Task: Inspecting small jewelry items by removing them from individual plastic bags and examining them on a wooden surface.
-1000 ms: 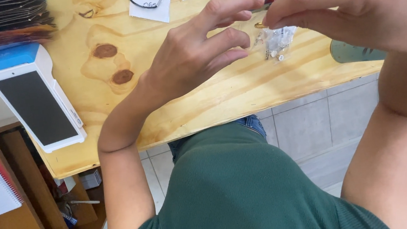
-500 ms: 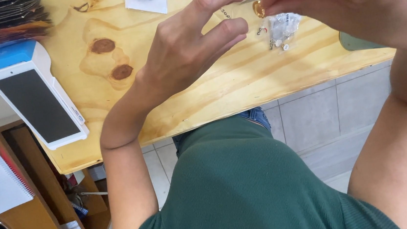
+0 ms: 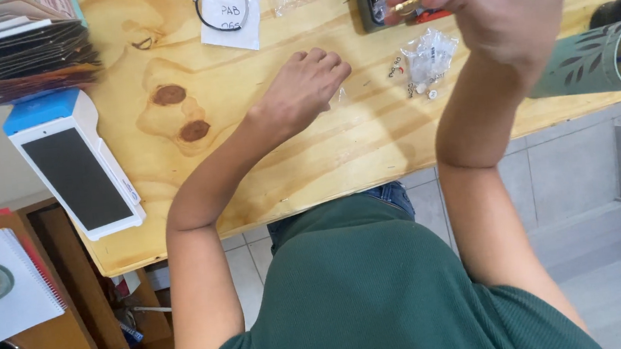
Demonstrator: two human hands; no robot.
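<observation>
The pale pine-plank tabletop [image 3: 339,157] fills the upper half of the frame; its near edge runs diagonally from lower left to the right side, with grey floor tiles beyond it. A white card terminal with a blue end and a dark screen [image 3: 74,169] lies at the left, its lower corner close to the table edge. A fanned stack of dark card sheets [image 3: 18,46] occupies the upper left corner. A green leaf-patterned tube lying on its side [image 3: 600,59] sits at the right edge.

The left hand [image 3: 303,89] rests knuckles-up on the wood at upper centre, fingers curled under; what they grip, if anything, cannot be told. Bare wood lies open between it and the terminal.

The right hand [image 3: 501,4] is raised at the upper right, thumb and forefinger pinched narrowly on 1 small gold-coloured metal piece [image 3: 409,3]. Below it, a crumpled clear plastic bag of small parts [image 3: 429,58] lies on the wood, with 1 small dark metal finding [image 3: 395,67] just beside it. A white paper slip with a black cord loop [image 3: 229,9] lies at the top edge.
</observation>
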